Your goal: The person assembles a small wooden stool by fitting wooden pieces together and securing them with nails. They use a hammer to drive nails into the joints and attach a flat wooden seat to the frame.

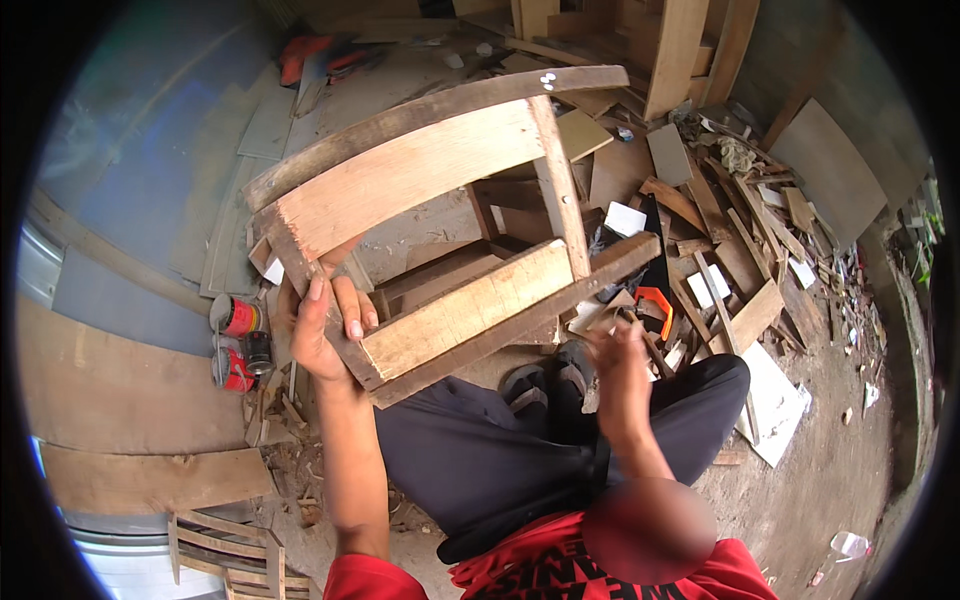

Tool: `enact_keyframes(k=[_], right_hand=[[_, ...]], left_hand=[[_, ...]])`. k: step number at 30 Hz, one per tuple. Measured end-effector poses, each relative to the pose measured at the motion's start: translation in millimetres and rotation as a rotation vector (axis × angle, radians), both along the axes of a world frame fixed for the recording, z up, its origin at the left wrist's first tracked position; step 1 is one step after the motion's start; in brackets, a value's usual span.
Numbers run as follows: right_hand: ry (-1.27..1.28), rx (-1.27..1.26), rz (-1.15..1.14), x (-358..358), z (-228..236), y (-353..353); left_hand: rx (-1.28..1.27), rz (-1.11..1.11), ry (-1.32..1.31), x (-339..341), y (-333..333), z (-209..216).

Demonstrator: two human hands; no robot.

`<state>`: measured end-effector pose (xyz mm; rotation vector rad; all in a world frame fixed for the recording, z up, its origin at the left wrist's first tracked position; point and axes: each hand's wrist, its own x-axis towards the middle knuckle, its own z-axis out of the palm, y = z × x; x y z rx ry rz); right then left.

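My left hand (325, 325) is closed around the left upright of a wooden frame (415, 175), which it holds up, tilted, above my lap. Two long dark strips edge the frame, with paler boards along their inner sides and a short upright joining them at the right. Small white spots mark the far strip near its right end. My right hand (620, 385) is raised apart from the frame, below its right end, its fingers smeared by motion. Beyond that hand lies a saw with an orange handle (655, 308); its dark blade runs away from me.
Another wooden frame (430, 265) stands on the floor behind the held one. Wood offcuts (740, 250) heap up on the right, beside a white board (770, 400). Red paint cans (235, 315) stand at the left. A slatted wooden piece (225, 545) lies at the lower left.
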<state>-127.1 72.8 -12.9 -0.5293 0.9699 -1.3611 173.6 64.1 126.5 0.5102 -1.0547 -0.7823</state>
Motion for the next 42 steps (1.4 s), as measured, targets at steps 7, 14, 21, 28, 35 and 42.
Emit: enact_keyframes(k=[7,14,21,28,35,42], right_hand=[[-0.327,-0.051,0.229,89.1,72.3,-10.0],[-0.374,0.000,0.074,99.1,70.8,-44.6],[0.015,-0.384,-0.225,73.9,46.0,-92.0],[0.456,-0.674,-0.235,44.4,17.0,-104.1],[0.570,-0.716,-0.223,53.7,-16.9,-124.3],[0.778,-0.794,-0.171,79.7,-49.8,-123.0]], left_hand=[[0.061,0.185,0.032,-17.0,16.1,-31.1],[-0.072,0.114,-0.211,-46.5,24.8,-31.2],[0.022,-0.339,-0.068,-6.0,25.6,-76.2],[0.611,-0.087,0.981,-74.2,-16.6,-140.6],[0.660,-0.021,1.020,-63.5,-42.2,-217.7],[0.946,0.225,0.869,-47.0,-38.6,-261.2]])
